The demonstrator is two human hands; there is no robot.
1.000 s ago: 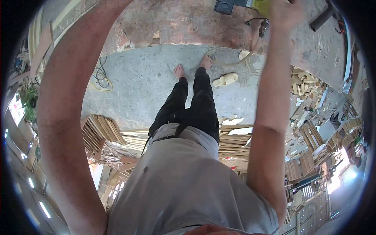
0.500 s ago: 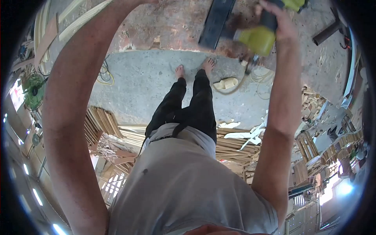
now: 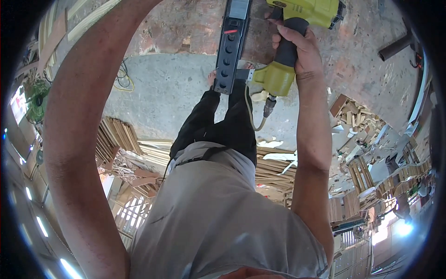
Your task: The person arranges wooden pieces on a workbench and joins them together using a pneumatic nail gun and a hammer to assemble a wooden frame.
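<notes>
My right hand (image 3: pixel 306 53) is closed around the black grip of a yellow-green pneumatic nail gun (image 3: pixel 280 80). The gun's long black magazine (image 3: pixel 227 58) lies to the left, with a row of round holes along it. An air hose (image 3: pixel 253 122) hangs in a loop from the metal coupling under the handle. My left forearm (image 3: pixel 83 88) reaches up past the top edge, so the left hand itself is out of the picture.
A worn, stained worktop (image 3: pixel 186 30) spans the far side. A dark metal tube (image 3: pixel 395 46) lies on it at the right. Stacked wooden strips (image 3: pixel 278 169) are on the floor behind me, and wood offcuts (image 3: pixel 355 114) are heaped at the right. A green fan (image 3: pixel 39 102) stands at the left.
My right hand has brought the nail gun left and nearer to me, over the worktop's front edge. The left hand has slipped out of view at the top.
</notes>
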